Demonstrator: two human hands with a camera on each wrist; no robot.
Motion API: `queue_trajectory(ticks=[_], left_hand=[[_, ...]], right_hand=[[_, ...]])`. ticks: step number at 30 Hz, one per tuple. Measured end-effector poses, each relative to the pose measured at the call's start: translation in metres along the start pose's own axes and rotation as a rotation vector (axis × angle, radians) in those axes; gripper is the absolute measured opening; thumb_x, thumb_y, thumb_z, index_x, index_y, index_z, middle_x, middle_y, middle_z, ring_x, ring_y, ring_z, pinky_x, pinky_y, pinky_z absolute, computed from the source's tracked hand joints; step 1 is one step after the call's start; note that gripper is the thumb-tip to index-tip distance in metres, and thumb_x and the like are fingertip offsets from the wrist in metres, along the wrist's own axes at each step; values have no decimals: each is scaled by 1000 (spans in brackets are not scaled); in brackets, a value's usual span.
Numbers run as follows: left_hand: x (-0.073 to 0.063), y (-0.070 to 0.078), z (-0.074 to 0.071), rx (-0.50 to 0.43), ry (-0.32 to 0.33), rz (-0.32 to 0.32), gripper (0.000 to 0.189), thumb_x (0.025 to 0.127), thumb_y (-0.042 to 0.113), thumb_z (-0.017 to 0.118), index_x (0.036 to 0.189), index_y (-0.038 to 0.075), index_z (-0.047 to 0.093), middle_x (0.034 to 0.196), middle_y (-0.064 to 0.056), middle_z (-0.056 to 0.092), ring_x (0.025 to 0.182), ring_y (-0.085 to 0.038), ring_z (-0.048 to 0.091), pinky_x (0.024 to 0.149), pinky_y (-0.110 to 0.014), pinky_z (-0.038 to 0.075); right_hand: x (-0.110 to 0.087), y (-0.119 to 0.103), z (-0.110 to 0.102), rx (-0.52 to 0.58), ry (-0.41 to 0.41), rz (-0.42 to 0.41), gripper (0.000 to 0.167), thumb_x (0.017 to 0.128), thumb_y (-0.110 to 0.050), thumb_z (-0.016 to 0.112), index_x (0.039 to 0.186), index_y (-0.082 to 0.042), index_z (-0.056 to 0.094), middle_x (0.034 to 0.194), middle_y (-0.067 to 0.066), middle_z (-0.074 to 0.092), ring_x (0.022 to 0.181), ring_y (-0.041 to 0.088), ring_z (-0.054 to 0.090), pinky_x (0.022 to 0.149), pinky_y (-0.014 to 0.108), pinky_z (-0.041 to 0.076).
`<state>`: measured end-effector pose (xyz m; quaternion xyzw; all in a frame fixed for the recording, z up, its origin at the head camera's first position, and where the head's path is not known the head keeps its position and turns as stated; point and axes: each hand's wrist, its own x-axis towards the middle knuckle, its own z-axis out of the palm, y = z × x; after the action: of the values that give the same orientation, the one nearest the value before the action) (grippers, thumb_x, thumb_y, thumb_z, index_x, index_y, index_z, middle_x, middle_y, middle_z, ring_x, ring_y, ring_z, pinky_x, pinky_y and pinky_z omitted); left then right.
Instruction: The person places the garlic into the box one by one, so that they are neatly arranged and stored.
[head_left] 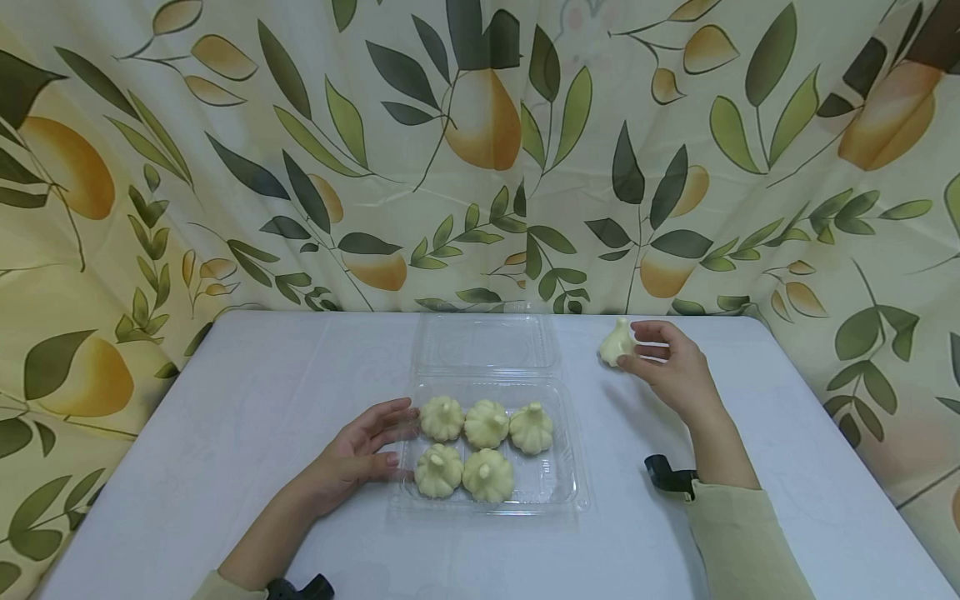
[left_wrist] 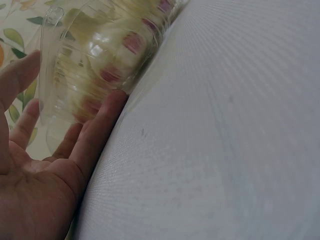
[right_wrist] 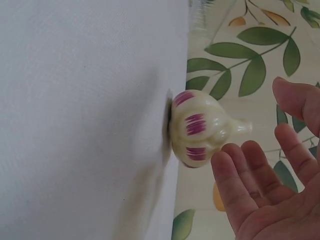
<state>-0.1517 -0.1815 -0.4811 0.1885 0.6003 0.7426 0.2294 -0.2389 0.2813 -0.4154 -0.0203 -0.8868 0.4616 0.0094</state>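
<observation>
A clear plastic clamshell box (head_left: 546, 485) sits on the table with its lid (head_left: 483, 343) laid back. Inside are several garlic bulbs (head_left: 487, 477), pale with purple marks low on their sides. Three stand in the far row and two in the near row; the near right spot shows bare plastic. My left hand (head_left: 356, 454) lies along the box's left side, fingers extended and touching the wall. Another garlic bulb (right_wrist: 200, 127) stands upright on the table, right of the lid. Beside it is my right hand (head_left: 678, 371), fingers loosely spread around its right side, not gripping it.
A white cloth covers the table (head_left: 300, 358). Behind it hangs a curtain (head_left: 465, 225) printed with leaves and orange fruit. Black wrist camera mounts (head_left: 667, 477) stick out near both sleeves.
</observation>
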Motion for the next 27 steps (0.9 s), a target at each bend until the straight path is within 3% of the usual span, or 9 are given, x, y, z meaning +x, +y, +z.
queue_trajectory(ticks=[27], left_hand=[[0,0,-1,-11,-1,-8,72,95,-3,58,156,4,21,159,-24,20,145,-34,33,94,-52,54]], right_hand=[[2,5,-1,-10,2,16,65,88,-28,76,143,-9,47,146,19,47,131,42,50,100,57,48]])
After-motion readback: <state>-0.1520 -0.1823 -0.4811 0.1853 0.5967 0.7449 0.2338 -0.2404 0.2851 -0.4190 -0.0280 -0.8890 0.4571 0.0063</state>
